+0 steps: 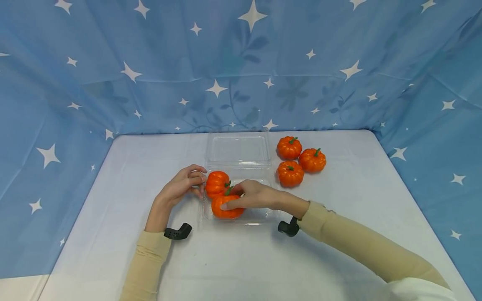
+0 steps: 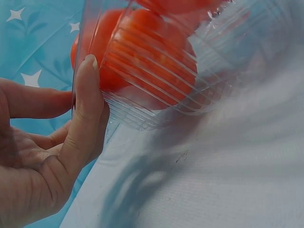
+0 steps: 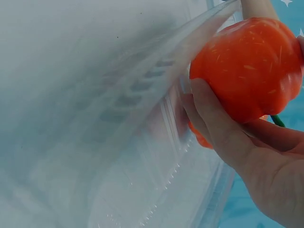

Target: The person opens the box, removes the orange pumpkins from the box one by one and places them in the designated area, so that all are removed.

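My right hand (image 1: 257, 195) grips a small orange toy pumpkin (image 1: 227, 212) with a green stem, low over the front left of a clear plastic container (image 1: 261, 215). In the right wrist view the fingers wrap round this pumpkin (image 3: 247, 66) beside the container's clear wall. Another pumpkin (image 1: 215, 184) sits in the container's left side, just behind the held one. At the container's left edge, my left hand (image 1: 183, 183) pinches the rim between thumb and finger, as the left wrist view shows. Through the ribbed wall there, an orange pumpkin (image 2: 147, 57) shows.
The container's hinged lid (image 1: 239, 149) lies folded back behind it. Three more orange pumpkins stand grouped right of the lid: one at the back (image 1: 289, 147), one to the right (image 1: 312, 160), one in front (image 1: 290, 174). A blue star-patterned curtain (image 1: 169, 62) hangs behind the white table (image 1: 226, 259).
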`<act>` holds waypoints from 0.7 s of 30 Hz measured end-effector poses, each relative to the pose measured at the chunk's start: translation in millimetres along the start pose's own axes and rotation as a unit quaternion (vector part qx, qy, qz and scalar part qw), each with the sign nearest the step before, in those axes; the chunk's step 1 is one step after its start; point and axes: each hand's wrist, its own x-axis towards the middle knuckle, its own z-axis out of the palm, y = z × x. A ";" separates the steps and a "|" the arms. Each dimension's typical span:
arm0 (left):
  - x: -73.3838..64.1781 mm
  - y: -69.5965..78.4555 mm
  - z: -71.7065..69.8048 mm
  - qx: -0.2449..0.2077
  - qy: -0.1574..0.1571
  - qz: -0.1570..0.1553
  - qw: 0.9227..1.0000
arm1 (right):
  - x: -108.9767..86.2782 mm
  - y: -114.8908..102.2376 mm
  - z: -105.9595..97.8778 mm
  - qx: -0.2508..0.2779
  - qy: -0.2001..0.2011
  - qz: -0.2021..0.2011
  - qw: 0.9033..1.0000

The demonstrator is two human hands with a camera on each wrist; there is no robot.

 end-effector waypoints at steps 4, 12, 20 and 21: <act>0.0 -0.5 -0.5 -0.001 -0.001 -0.001 1.000 | -4.5 3.2 -2.4 0.009 0.010 -0.011 1.000; -0.6 -0.2 -1.0 -0.009 -0.004 0.001 1.000 | -15.1 8.1 -4.3 -0.003 0.034 -0.092 0.995; -0.4 -0.1 0.3 -0.008 -0.003 0.001 1.000 | -21.6 16.0 0.0 -0.067 0.102 -0.184 0.975; -0.2 -0.1 0.5 -0.008 -0.004 0.002 1.000 | -21.8 17.3 0.7 -0.077 0.111 -0.194 0.972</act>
